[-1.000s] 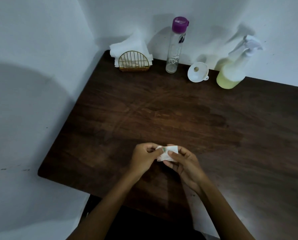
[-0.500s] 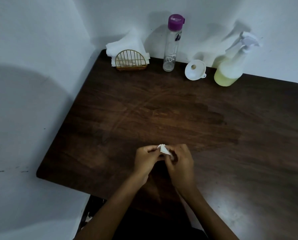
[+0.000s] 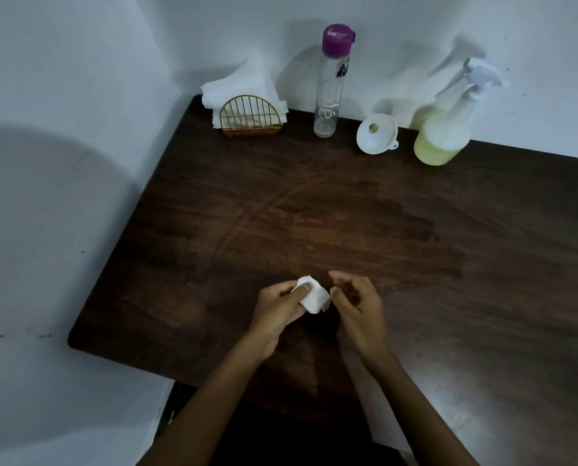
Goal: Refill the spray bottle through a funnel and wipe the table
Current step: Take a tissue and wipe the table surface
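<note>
White tissue [image 3: 311,297], folded small, is pinched by the left hand [image 3: 281,309] — thumb on top, fingers beneath — over the near part of the table [image 3: 186,230]. The right hand [image 3: 357,302] sits just beside it at three o'clock, fingers loosely curled and holding nothing. The spray bottle [image 3: 447,129] (pale yellow liquid inside) stands at one o'clock beside the funnel [image 3: 376,133] and the capped bottle [image 3: 330,82] — so refilling looks done and the wiping step is judged in hand. Next, the pad would be pressed flat and swept across.
</note>
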A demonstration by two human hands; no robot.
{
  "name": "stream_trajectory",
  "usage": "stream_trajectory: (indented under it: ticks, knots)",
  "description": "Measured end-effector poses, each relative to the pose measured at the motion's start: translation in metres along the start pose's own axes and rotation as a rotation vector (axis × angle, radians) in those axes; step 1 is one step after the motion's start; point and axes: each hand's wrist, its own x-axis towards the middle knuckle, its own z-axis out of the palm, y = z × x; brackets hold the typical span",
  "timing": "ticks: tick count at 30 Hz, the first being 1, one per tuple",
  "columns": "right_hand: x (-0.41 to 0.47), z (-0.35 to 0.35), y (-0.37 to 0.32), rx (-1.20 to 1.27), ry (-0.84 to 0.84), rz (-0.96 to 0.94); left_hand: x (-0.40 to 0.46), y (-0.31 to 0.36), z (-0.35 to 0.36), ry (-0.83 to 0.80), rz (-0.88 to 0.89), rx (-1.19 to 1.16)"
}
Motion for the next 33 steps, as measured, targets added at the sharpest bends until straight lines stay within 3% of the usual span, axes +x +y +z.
stream_trajectory:
  ticks: [5,12,16,20,22,27,33]
  knots:
    - [0.010,0.005,-0.004,0.120,-0.228,0.085,0.003,-0.001,0.003,0.001,-0.008,0.048]
    - [0.016,0.027,-0.001,0.101,-0.152,0.161,0.009,-0.002,-0.013,0.134,0.098,0.101]
    - [0.048,0.027,-0.002,0.001,0.143,0.154,0.028,-0.005,-0.043,0.308,0.290,0.199]
    - [0.111,0.009,-0.007,-0.204,0.492,-0.017,0.043,-0.006,-0.085,0.638,0.481,0.541]
    - [0.140,0.002,-0.011,-0.385,0.541,-0.101,0.050,-0.007,-0.108,0.732,0.528,0.685]
    - [0.170,0.004,0.004,-0.727,0.389,-0.213,0.066,-0.022,-0.162,0.728,0.586,0.877]
    - [0.163,0.070,0.010,-0.851,0.211,-0.349,0.068,-0.024,-0.163,0.728,0.651,0.912]
